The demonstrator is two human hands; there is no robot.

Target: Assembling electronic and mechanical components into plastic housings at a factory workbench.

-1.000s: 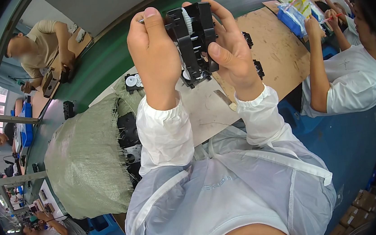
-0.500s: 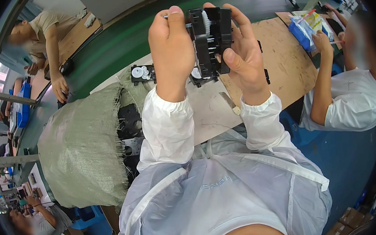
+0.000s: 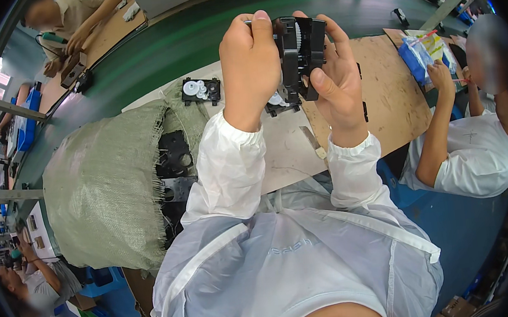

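Note:
I hold a black plastic mechanism part (image 3: 301, 50) with white gears up close in front of me, above the workbench. My left hand (image 3: 251, 67) grips its left side, thumb and fingers pressed on the top edge. My right hand (image 3: 332, 83) clasps its right side, fingers curled over the front. Both sleeves are white. Another black part with white gears (image 3: 200, 91) lies on the bench beyond my left hand.
A woven green sack (image 3: 104, 191) full of black parts (image 3: 174, 160) sits at my left. A green conveyor belt (image 3: 193, 36) runs behind the wooden bench (image 3: 389, 102). A person in white (image 3: 473, 149) works at my right; another sits across the belt (image 3: 75, 17).
Both hands with the black part shifted slightly right and closer in the picture. The view swung, bringing the sack and the bench part more to centre.

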